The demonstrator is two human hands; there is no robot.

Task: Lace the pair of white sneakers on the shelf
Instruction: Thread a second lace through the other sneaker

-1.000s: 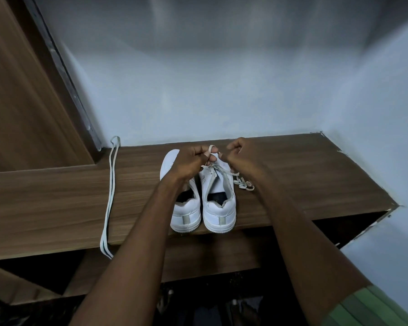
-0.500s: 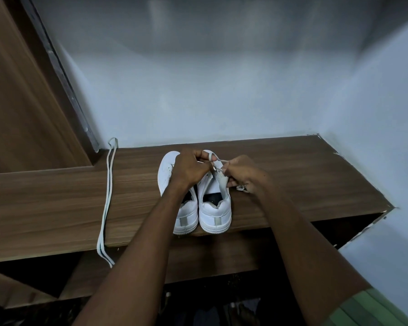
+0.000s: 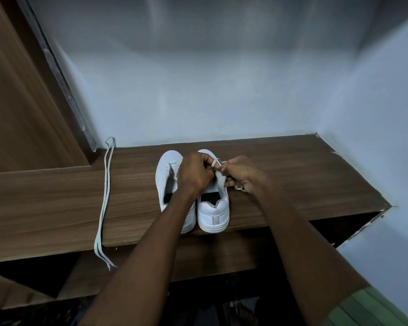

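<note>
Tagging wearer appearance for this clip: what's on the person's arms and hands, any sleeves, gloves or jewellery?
Both hands are bare: left hand, right hand, with no gloves, rings or watch visible. Both forearms are uncovered. A green ribbed sleeve shows on the right upper arm; no sleeve is in view on the left.

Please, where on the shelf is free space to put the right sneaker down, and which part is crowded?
Bare shelf lies right of the right sneaker, up to the wall. Another bare strip runs between the spare lace and the left sneaker. It is crowded in the middle: left hand and right hand pinch the lace above both sneakers.
</note>
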